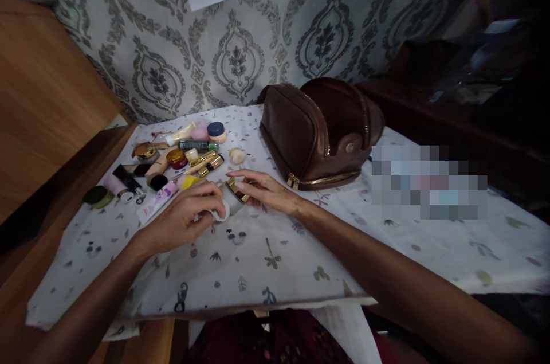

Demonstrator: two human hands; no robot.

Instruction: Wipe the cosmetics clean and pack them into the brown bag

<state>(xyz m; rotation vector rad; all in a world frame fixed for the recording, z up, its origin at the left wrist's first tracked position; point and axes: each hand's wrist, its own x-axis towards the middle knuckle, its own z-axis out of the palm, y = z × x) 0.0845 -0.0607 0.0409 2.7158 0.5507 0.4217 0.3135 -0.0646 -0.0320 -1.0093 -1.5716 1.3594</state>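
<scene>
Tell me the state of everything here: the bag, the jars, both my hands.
Bag, looks zipped shut.
Jar, tipped on its side, between both hands.
Left hand, closed round jar.
Right hand, fingers flat on jar's gold end.
Blue-lid pot, upright, lid on.
Cloth, spread flat.

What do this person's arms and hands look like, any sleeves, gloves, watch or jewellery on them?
Both are bare. The left hand and right hand have no gloves, and the left forearm and right forearm show no sleeves right to the picture's edge. Neither wrist carries a watch or bracelet. No ring stands out, though the light is too dim to be sure.
</scene>
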